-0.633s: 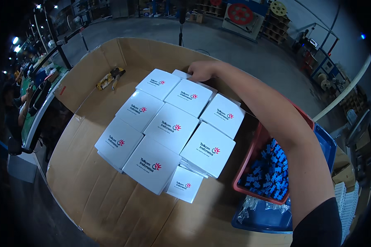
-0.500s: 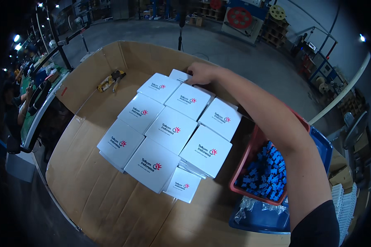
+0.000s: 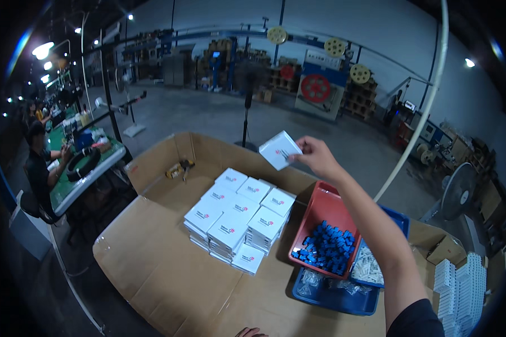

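Note:
My right hand (image 3: 315,156) is closed on the edge of a flat square white box (image 3: 279,150) with a small printed mark. It holds the box tilted in the air above the far cardboard wall. Below and to the left, stacks of matching white boxes (image 3: 240,208) stand side by side on the cardboard, with one lower box (image 3: 248,258) at the near corner. At the bottom edge only a few fingers of my left hand (image 3: 251,332) show; the rest is out of the picture.
Right of the stacks, a red bin (image 3: 307,224) holds blue plastic parts (image 3: 327,247). Blue trays (image 3: 343,303) lie around it, one with white pieces (image 3: 367,265). A yellow-handled tool (image 3: 180,169) lies at the far left of the cardboard (image 3: 152,247). A person (image 3: 41,163) sits at a green bench.
My right hand has risen from the far end of the stacks with a white box in it. The view has tilted up, and my left fingers have appeared at the bottom edge.

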Motion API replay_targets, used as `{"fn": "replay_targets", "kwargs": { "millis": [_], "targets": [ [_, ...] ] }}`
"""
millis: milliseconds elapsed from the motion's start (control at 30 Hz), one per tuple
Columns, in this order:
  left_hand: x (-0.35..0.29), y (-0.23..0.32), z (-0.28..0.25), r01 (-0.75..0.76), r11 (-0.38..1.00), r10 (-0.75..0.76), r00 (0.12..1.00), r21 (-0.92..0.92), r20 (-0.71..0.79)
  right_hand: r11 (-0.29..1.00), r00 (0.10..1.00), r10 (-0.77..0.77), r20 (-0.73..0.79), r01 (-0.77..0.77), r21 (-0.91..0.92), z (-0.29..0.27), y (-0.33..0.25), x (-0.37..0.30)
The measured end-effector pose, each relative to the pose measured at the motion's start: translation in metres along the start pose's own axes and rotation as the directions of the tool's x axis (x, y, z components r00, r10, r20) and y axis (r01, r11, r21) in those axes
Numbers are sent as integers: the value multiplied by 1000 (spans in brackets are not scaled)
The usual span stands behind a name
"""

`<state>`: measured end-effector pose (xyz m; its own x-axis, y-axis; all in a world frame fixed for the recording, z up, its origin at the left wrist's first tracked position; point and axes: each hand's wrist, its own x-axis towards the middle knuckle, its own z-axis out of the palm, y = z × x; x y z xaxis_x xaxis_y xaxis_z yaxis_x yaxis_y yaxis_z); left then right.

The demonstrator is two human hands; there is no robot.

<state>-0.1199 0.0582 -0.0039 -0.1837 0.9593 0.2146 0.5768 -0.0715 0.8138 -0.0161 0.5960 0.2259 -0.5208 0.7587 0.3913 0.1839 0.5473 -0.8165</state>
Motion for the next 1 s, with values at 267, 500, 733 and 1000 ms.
{"fn": "replay_targets", "kwargs": {
  "millis": [267,500,733,1000],
  "targets": [
    [-32,-37,26,-43,998,43,999,39,-5,886,976,183,-119,-111,450,17,-81,-225],
    [-18,-56,43,-88,993,98,987,83,-125,177,788,614,-53,-72,982,119,-15,-457],
    [-28,-6,43,14,934,13,997,-356,73,-29,787,617,8,12,1000,169,-45,-590],
    [-67,70,63,188,713,216,857,-675,467,208,782,623,3,-169,963,179,-99,-651]
  ]
}}
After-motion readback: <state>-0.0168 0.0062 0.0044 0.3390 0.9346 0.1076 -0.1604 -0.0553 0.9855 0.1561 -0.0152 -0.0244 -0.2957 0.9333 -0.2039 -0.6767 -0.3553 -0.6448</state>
